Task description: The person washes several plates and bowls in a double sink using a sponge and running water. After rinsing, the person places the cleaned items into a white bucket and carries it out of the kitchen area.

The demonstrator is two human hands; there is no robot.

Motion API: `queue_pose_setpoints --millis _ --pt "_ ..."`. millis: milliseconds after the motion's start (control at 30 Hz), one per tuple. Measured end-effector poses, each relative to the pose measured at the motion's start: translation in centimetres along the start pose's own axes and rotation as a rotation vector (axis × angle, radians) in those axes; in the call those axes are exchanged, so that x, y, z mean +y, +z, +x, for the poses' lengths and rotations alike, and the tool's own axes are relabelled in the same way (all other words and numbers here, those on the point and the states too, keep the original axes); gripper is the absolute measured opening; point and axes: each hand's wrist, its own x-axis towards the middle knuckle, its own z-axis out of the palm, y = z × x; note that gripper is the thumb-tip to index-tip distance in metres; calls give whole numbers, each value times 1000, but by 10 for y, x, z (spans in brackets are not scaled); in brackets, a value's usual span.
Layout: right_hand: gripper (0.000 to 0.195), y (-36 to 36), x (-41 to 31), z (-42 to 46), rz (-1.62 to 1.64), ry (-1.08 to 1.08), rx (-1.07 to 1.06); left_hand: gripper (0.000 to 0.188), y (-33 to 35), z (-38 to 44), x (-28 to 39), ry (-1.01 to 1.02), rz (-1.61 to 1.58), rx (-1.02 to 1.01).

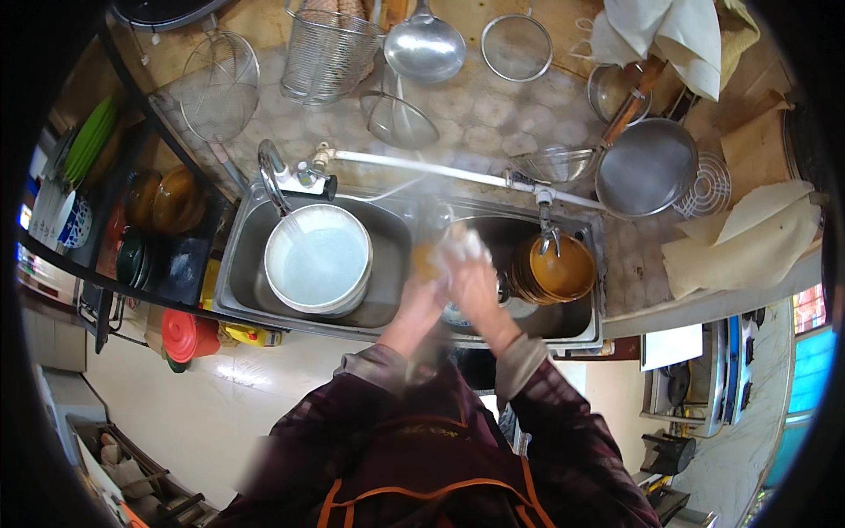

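Observation:
Over the divider of a double-basin steel sink, my two hands are close together and blurred. In my right hand is a wet-looking white cloth. A yellow-brown dish shows beside the cloth, at the fingers of my left hand; its shape is mostly hidden. In the left basin stands a white bucket of water, with a stream from the curved faucet running into it. Stacked brown bowls lean in the right basin under a second tap. Patterned crockery is partly covered by my right hand.
Strainers, a wire basket and a steel ladle hang behind the sink. A wok-like pan is at the right. A dark rack holds dishes on the left. A red bucket sits below it.

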Motion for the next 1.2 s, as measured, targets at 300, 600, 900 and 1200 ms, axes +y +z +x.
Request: queue_pose_setpoints --millis 300,600,900,1200 --pt "30 56 120 -24 1333 978 -133 38 9 -32 60 -128 351 -323" --pt "20 37 67 74 325 -170 -483 38 21 -35 38 -171 603 -329" --pt "34 -19 -16 13 59 -249 -483 42 -35 -4 -25 109 544 -149" --pt "61 -47 -5 -44 76 -314 -149 29 -1 -20 27 -262 -408 -243"
